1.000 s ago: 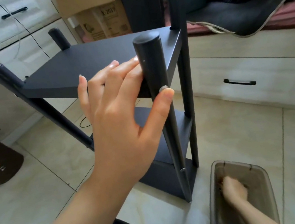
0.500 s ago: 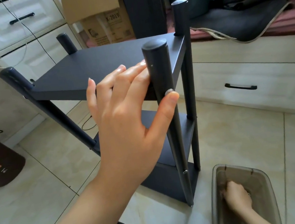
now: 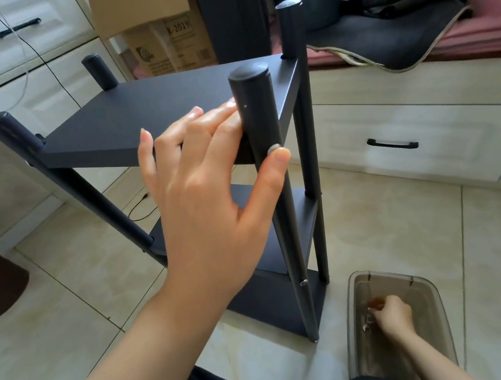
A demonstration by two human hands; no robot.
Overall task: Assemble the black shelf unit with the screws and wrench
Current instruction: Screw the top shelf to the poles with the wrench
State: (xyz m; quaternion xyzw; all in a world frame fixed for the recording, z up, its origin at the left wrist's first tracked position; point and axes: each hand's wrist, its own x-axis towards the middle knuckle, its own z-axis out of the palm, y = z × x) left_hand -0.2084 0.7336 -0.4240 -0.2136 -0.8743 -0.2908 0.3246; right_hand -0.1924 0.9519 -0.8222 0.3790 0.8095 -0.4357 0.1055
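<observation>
The black shelf unit [image 3: 168, 117] stands on the tiled floor [image 3: 393, 234] ahead of me. My left hand [image 3: 209, 202] rests straight-fingered on its top board, thumb pressing a screw [image 3: 273, 149]. My right hand [image 3: 392, 314] pinches something small inside the near-right plastic bin [image 3: 438, 302].

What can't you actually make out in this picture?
- Head view: what the right hand grips in the brown plastic bin is too small to tell.
- The left hand hides the shelf unit edge behind it.
- The cardboard box print is too small.
</observation>
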